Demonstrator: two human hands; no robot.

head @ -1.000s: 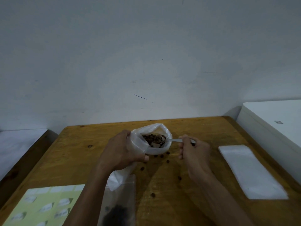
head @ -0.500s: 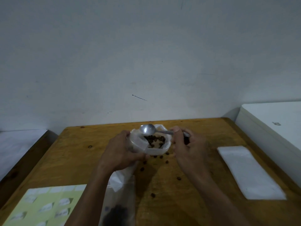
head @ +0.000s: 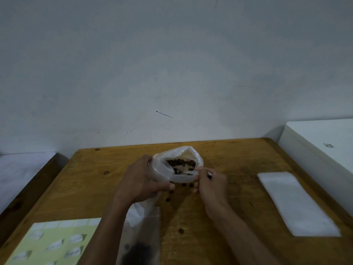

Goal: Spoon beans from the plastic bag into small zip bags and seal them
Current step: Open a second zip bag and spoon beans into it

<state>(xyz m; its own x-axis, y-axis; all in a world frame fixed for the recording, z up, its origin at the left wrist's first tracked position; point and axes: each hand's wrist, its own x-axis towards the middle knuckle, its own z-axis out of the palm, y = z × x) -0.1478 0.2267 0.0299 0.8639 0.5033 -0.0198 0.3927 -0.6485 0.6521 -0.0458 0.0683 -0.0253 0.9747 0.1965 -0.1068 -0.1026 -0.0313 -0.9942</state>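
- Plastic bag [head: 189,153], white, mid-table toward the far edge; mouth open and facing me, dark beans [head: 181,163] showing inside. I judge the mouth is kept wide so the spoon has a clear way in and out.
- Left hand [head: 142,180]: fingers curled round the bag's left wall, thumb under its lower lip. It props the soft plastic, which would likely slump shut unheld.
- Small zip bag [head: 161,170], clear, held by that same hand at the big bag's mouth, I think so the transfer is short; its own opening I cannot tell for sure.
- Spoon [head: 188,172], metal; bowl low in the mouth near the beans, handle running right.
- Right hand [head: 210,180]: fingers pinching the spoon handle near its end, which gives reach without the knuckles crowding the plastic.
- Loose beans [head: 168,199] scattered on the table just in front of the bag; one more [head: 180,230] nearer me. Spill risk is evident.
- Filled clear bag [head: 141,243] lying near the front edge, under my left forearm.
- Flat white stack [head: 294,203], well right, apart from the hands; probably spare bags.
- Yellow-green sheet [head: 57,243] with small white pieces, front left corner.
- Table [head: 238,159], wooden: bare wood behind and right of the bag gives room; white ledges flank both sides.
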